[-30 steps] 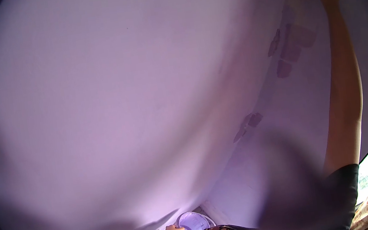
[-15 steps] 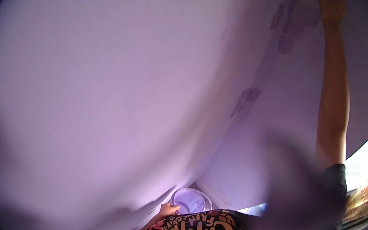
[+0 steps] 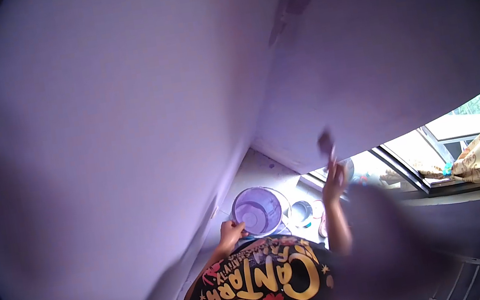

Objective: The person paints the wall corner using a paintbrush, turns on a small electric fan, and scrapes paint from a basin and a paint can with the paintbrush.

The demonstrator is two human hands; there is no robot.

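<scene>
Clasps the paintbrush (image 3: 325, 140) in right grip (image 3: 335, 182) and the bucket (image 3: 258, 211) rim in left grip (image 3: 232, 232), lower centre, possibly risking spills through one-sided support.

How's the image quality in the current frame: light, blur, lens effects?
Head view: window blown out in places; purple cast over the walls; black rounded border around the picture; brush smeared, apparently by motion; large blurred dark patch at lower right, source unclear.
</scene>
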